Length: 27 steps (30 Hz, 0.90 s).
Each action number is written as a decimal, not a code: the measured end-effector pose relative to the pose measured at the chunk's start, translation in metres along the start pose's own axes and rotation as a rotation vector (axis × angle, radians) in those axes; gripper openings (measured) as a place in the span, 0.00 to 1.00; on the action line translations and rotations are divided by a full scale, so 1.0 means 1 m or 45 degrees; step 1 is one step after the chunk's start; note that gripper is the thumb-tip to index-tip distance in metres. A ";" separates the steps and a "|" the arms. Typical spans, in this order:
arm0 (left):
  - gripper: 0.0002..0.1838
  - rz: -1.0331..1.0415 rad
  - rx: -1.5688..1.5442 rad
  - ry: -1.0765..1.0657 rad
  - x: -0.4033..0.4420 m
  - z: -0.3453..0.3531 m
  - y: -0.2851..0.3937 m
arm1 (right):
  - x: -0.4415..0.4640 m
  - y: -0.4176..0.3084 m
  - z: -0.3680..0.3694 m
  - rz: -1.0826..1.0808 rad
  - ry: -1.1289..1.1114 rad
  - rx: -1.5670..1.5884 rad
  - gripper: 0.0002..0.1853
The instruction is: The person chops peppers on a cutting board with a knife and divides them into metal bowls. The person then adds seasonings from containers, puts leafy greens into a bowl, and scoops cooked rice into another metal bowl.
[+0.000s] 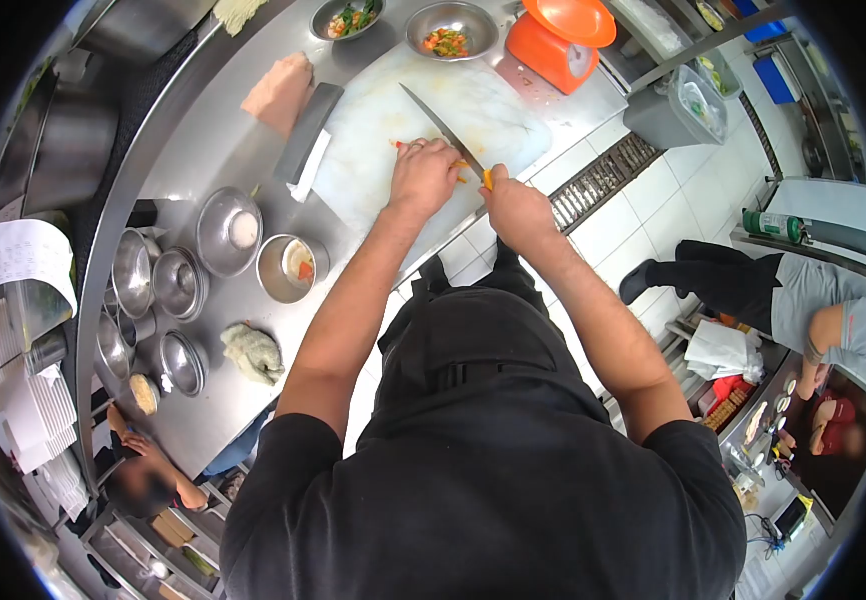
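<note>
Steel knife [442, 122] angles close to the left hand [426, 175] over a white cutting board [365, 110].
Right hand [515, 208] grips the yellow handle [488, 179]; the left curls over orange vegetable pieces [462, 165] on the board, its hold hidden. Shifting pieces could turn the knife into it.

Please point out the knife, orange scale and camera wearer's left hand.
Knife [446, 129], head view: middle of the blade.
Orange scale [539, 50], head view: body, beside the dial.
Left hand [425, 178], head view: back of the hand.
</note>
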<state>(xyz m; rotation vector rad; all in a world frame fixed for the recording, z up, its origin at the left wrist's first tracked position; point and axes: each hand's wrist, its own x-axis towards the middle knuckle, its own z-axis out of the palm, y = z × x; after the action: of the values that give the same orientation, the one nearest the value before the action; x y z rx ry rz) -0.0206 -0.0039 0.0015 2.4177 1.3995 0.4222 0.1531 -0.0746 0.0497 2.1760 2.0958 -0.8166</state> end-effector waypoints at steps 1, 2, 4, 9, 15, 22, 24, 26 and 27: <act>0.09 0.002 0.011 0.008 0.000 0.001 0.000 | 0.000 0.000 0.002 0.016 -0.028 -0.007 0.16; 0.08 0.006 0.015 0.013 0.001 0.003 0.000 | 0.002 0.000 0.004 0.018 -0.022 0.003 0.16; 0.07 0.018 0.028 0.022 0.001 0.005 -0.001 | 0.007 -0.004 0.006 0.024 -0.007 0.028 0.16; 0.06 0.015 0.050 0.054 0.004 0.009 -0.005 | 0.012 -0.010 -0.009 -0.041 0.023 0.047 0.11; 0.08 0.070 0.006 0.014 0.008 0.027 -0.022 | 0.044 0.018 0.084 -0.014 0.069 0.145 0.15; 0.02 0.064 -0.033 0.033 0.008 0.007 -0.009 | 0.014 -0.006 0.034 0.035 0.153 0.368 0.12; 0.02 0.135 -0.060 0.088 0.005 0.011 -0.013 | 0.019 0.000 0.050 0.029 0.200 0.413 0.12; 0.03 0.146 -0.089 0.065 0.005 0.013 -0.016 | 0.021 0.002 0.051 -0.007 0.217 0.371 0.12; 0.03 0.122 -0.061 0.046 0.004 0.015 -0.018 | 0.020 0.000 0.045 -0.029 0.212 0.314 0.12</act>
<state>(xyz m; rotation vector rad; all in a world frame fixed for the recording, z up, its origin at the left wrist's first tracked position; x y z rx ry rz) -0.0262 0.0065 -0.0194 2.4570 1.2762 0.5194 0.1369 -0.0718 0.0034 2.4244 2.2037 -0.9759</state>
